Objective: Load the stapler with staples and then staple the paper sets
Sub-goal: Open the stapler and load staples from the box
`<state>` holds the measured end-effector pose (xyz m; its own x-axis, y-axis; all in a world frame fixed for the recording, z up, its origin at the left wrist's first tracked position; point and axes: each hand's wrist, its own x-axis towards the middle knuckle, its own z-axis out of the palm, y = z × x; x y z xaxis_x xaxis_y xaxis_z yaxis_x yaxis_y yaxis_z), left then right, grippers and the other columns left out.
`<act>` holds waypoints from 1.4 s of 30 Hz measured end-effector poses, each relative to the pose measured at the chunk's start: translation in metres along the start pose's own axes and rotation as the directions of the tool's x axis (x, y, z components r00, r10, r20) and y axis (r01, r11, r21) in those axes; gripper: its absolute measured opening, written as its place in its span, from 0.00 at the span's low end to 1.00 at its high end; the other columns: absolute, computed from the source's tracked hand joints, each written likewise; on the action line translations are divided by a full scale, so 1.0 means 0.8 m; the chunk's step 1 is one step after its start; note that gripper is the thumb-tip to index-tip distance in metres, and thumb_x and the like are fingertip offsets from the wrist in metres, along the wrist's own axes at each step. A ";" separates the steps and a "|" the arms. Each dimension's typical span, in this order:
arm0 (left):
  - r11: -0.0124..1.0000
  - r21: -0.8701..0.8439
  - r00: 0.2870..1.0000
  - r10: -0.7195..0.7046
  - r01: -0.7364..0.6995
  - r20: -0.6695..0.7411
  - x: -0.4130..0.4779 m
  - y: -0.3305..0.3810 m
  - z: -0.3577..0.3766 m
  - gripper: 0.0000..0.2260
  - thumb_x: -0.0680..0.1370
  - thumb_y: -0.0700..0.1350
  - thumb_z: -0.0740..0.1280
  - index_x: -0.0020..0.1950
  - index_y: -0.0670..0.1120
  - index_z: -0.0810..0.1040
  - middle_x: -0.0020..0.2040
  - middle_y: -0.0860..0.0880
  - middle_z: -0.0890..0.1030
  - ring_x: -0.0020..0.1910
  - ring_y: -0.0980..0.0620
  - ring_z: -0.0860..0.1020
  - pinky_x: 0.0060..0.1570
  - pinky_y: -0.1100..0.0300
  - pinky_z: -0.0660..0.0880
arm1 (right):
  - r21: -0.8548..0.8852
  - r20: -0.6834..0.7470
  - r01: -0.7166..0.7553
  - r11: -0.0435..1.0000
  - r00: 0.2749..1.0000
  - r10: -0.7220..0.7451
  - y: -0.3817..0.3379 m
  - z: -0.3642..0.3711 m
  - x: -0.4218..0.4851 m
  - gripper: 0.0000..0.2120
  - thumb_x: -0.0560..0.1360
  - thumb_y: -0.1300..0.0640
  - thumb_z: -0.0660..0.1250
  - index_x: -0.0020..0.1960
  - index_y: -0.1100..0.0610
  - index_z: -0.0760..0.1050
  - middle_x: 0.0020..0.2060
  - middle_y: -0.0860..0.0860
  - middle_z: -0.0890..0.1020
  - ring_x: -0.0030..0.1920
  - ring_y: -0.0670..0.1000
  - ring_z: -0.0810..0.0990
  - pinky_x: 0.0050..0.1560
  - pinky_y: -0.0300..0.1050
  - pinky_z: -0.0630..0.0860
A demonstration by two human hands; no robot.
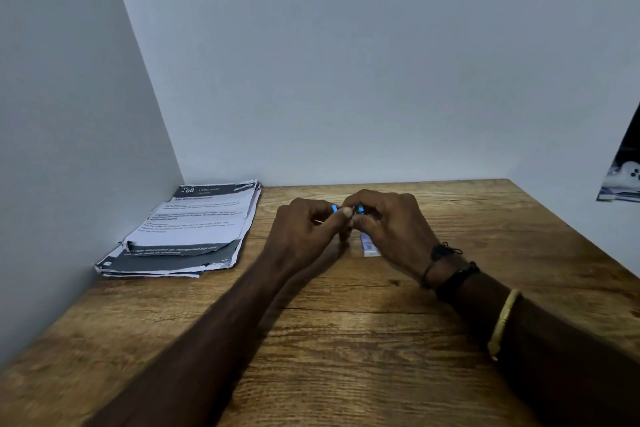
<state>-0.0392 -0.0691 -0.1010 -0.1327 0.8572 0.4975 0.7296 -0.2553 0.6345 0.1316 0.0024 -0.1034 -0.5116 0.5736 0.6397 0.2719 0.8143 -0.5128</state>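
Observation:
A small blue stapler (347, 209) is held between both hands above the middle of the wooden table (346, 340); only bits of blue and dark metal show between the fingers. My left hand (304, 229) grips its left end and my right hand (391, 222) covers its right end. Whether it is open cannot be told. A small white staple box (369, 246) lies on the table just under my right hand. A stack of printed paper sets (194, 229) lies at the table's far left, against the wall.
White walls close the table at the left and the back. A dark poster (623, 173) hangs at the far right. My right wrist wears dark bands and a gold bangle (504, 322).

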 end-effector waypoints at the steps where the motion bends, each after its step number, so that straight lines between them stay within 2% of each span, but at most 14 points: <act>1: 1.000 0.009 1.000 0.015 -0.015 0.005 0.000 0.000 -0.002 0.15 0.80 0.55 0.67 0.38 0.52 0.85 0.31 0.57 0.83 0.35 0.63 0.81 0.40 0.60 0.75 | 0.010 0.000 0.008 1.000 1.000 -0.008 0.001 -0.002 0.001 0.06 0.76 0.59 0.71 0.50 0.51 0.84 0.40 0.45 0.87 0.43 0.45 0.85 0.46 0.51 0.81; 3: 0.999 0.030 0.999 0.036 -0.036 0.003 0.000 0.001 -0.004 0.16 0.81 0.54 0.66 0.36 0.52 0.84 0.29 0.55 0.81 0.32 0.60 0.80 0.37 0.58 0.73 | 0.042 0.006 0.017 0.999 1.000 -0.017 0.002 -0.004 0.003 0.05 0.76 0.59 0.72 0.49 0.51 0.84 0.40 0.45 0.87 0.42 0.45 0.85 0.46 0.52 0.81; 6: 0.999 0.043 1.000 0.031 -0.031 -0.005 0.002 0.004 -0.005 0.17 0.81 0.54 0.65 0.37 0.50 0.85 0.30 0.50 0.83 0.34 0.53 0.82 0.41 0.50 0.77 | 0.076 0.011 0.018 0.997 1.000 -0.019 0.003 -0.004 0.005 0.05 0.75 0.60 0.73 0.49 0.52 0.85 0.40 0.46 0.87 0.42 0.47 0.86 0.45 0.53 0.82; 10: 1.000 0.018 1.000 0.014 -0.014 -0.003 0.003 0.002 -0.006 0.17 0.80 0.54 0.64 0.35 0.51 0.83 0.30 0.47 0.82 0.35 0.48 0.83 0.42 0.45 0.79 | 0.069 0.000 0.022 0.997 1.000 -0.022 0.004 -0.001 0.007 0.05 0.75 0.61 0.73 0.49 0.54 0.85 0.40 0.46 0.87 0.42 0.46 0.86 0.46 0.51 0.82; 17: 0.995 -0.092 0.999 -0.051 0.050 -0.016 0.004 -0.002 -0.004 0.15 0.78 0.53 0.65 0.36 0.48 0.85 0.27 0.52 0.79 0.34 0.52 0.82 0.46 0.43 0.83 | 0.042 -0.020 0.020 0.999 1.000 -0.019 0.004 0.006 0.007 0.05 0.75 0.59 0.73 0.49 0.51 0.84 0.38 0.47 0.87 0.41 0.48 0.85 0.44 0.49 0.80; 21: 0.986 -0.143 0.996 -0.089 0.086 -0.015 0.003 -0.003 -0.002 0.16 0.76 0.52 0.65 0.39 0.41 0.86 0.34 0.44 0.85 0.40 0.46 0.86 0.46 0.44 0.83 | 0.020 -0.022 0.020 1.000 1.000 -0.019 0.006 0.009 0.007 0.04 0.76 0.59 0.72 0.48 0.54 0.84 0.39 0.48 0.87 0.41 0.49 0.85 0.43 0.46 0.80; 23: 0.933 -0.322 0.981 -0.187 0.162 -0.047 0.003 -0.008 -0.005 0.14 0.76 0.47 0.66 0.42 0.39 0.86 0.39 0.40 0.86 0.43 0.44 0.87 0.48 0.46 0.85 | 0.115 -0.067 -0.058 0.992 0.996 0.066 0.011 0.006 0.008 0.03 0.77 0.61 0.71 0.49 0.56 0.84 0.41 0.51 0.87 0.41 0.49 0.86 0.42 0.42 0.82; 25: 0.838 -0.499 0.961 -0.274 0.222 -0.033 0.004 -0.010 -0.009 0.13 0.79 0.43 0.65 0.45 0.38 0.86 0.42 0.39 0.87 0.44 0.42 0.87 0.46 0.52 0.84 | 0.272 -0.076 -0.161 0.949 0.979 0.188 0.018 -0.002 0.009 0.03 0.78 0.62 0.70 0.50 0.59 0.83 0.41 0.55 0.86 0.40 0.50 0.88 0.39 0.41 0.84; 29: 0.749 -0.570 0.929 -0.363 0.338 0.074 0.008 -0.008 -0.007 0.12 0.80 0.38 0.62 0.46 0.39 0.85 0.45 0.38 0.86 0.43 0.46 0.86 0.44 0.57 0.84 | 0.411 0.004 -0.297 0.862 0.946 0.324 0.031 -0.007 0.006 0.03 0.79 0.62 0.70 0.52 0.58 0.81 0.45 0.56 0.86 0.41 0.53 0.88 0.43 0.48 0.85; 33: 0.613 -0.622 0.840 -0.525 0.487 0.140 0.012 -0.017 -0.018 0.12 0.75 0.36 0.62 0.39 0.39 0.85 0.41 0.40 0.87 0.39 0.47 0.85 0.40 0.58 0.84 | 0.641 0.106 -0.421 0.642 0.877 0.469 0.038 -0.009 0.008 0.03 0.80 0.64 0.67 0.52 0.59 0.80 0.47 0.60 0.82 0.45 0.59 0.88 0.49 0.53 0.85; 34: 0.628 -0.594 0.833 -0.535 0.503 0.140 0.013 -0.022 -0.020 0.10 0.74 0.37 0.64 0.40 0.39 0.85 0.41 0.41 0.87 0.39 0.47 0.85 0.40 0.57 0.83 | 0.683 0.130 -0.440 0.583 0.859 0.495 0.038 -0.008 0.008 0.05 0.80 0.65 0.67 0.51 0.58 0.80 0.45 0.61 0.82 0.45 0.60 0.88 0.49 0.52 0.85; 36: 0.756 -0.438 0.866 -0.484 0.487 0.127 0.010 -0.031 -0.019 0.07 0.75 0.41 0.70 0.42 0.39 0.86 0.41 0.42 0.87 0.39 0.49 0.83 0.42 0.56 0.79 | 0.726 0.171 -0.470 0.502 0.830 0.531 0.037 -0.006 0.008 0.07 0.79 0.67 0.66 0.49 0.58 0.81 0.43 0.62 0.82 0.46 0.61 0.88 0.47 0.51 0.85; 39: 0.865 -0.274 0.907 -0.394 0.420 0.147 0.008 -0.034 -0.010 0.06 0.75 0.45 0.75 0.40 0.44 0.86 0.39 0.48 0.86 0.37 0.54 0.80 0.45 0.57 0.76 | 0.729 0.224 -0.514 0.453 0.803 0.552 0.032 -0.001 0.006 0.07 0.78 0.68 0.68 0.48 0.60 0.83 0.41 0.60 0.84 0.44 0.59 0.88 0.45 0.50 0.85; 42: 0.924 -0.115 0.928 -0.351 0.365 0.124 0.009 -0.026 -0.002 0.16 0.77 0.53 0.70 0.31 0.49 0.83 0.26 0.56 0.78 0.28 0.58 0.73 0.39 0.59 0.70 | 0.725 0.241 -0.534 0.435 0.788 0.567 0.028 -0.001 0.004 0.07 0.77 0.69 0.69 0.47 0.60 0.83 0.42 0.60 0.85 0.45 0.58 0.88 0.44 0.48 0.85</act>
<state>-0.0563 -0.0581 -0.1099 -0.2961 0.9408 0.1652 0.5487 0.0259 0.8356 0.1367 0.0226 -0.1127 -0.4455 0.8921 0.0755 -0.1993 -0.0166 -0.9798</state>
